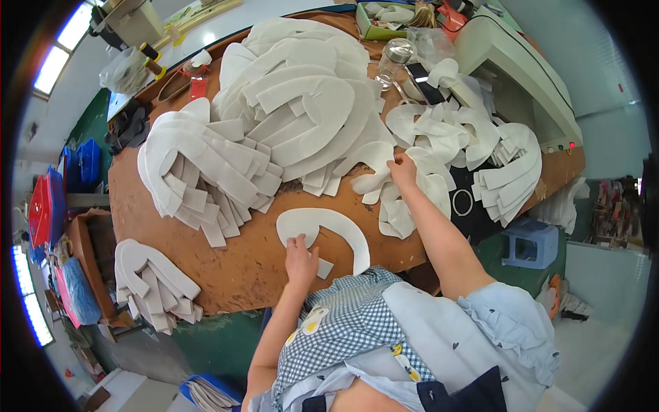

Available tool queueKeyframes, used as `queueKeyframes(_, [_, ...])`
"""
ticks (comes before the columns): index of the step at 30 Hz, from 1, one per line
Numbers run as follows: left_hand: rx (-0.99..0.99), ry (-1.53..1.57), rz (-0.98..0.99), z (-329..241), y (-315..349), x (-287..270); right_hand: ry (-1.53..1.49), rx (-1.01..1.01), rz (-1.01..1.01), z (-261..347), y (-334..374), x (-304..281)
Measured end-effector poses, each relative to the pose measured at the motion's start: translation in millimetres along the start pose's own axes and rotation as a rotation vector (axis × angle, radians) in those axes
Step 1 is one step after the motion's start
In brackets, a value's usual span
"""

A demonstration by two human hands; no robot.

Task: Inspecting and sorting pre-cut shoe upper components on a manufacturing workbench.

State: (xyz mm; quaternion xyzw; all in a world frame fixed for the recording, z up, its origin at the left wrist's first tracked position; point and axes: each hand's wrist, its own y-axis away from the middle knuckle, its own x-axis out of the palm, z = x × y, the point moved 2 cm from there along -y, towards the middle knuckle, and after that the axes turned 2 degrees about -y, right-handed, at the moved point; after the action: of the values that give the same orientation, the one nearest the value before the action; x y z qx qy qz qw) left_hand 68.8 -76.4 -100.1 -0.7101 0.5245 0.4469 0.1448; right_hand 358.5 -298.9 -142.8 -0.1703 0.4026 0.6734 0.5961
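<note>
A single white U-shaped foam piece lies flat on the brown worktable right in front of me. My left hand rests on its near left leg, fingers pressing it down. My right hand reaches further out and pinches a thin white curved piece at the edge of a loose heap of similar small pieces. Big stacks of U-shaped foam cutouts fill the table's middle and left.
A smaller stack of cutouts sits at the table's near left corner. A glass jar, a green tray and a beige machine stand at the far right. A blue stool is on the floor to the right.
</note>
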Motion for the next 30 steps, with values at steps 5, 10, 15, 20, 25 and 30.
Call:
queueKeyframes(5, [-0.020, 0.045, -0.053, 7, 16, 19, -0.984, 0.064, 0.457, 36, 52, -16])
queueKeyframes(10, [-0.135, 0.164, 0.051, 18, 0, 17, -0.965, -0.053, 0.666, 50, 75, -29])
queueKeyframes(15, [-0.230, 0.981, -0.067, -14, -23, -33, -0.706, -0.285, 0.951, 92, 117, -36])
queueKeyframes(20, [-0.384, 1.416, 0.214, -30, -3, -42, -0.600, -0.281, 1.050, 98, 135, 11])
queueKeyframes(25, [-0.455, 1.296, -0.109, 3, 16, -12, -0.155, -0.320, 0.924, 76, 128, 80])
queueKeyframes(30, [-0.510, 1.177, -0.279, 29, 13, 15, 0.054, -0.550, 0.722, 78, 121, 109])
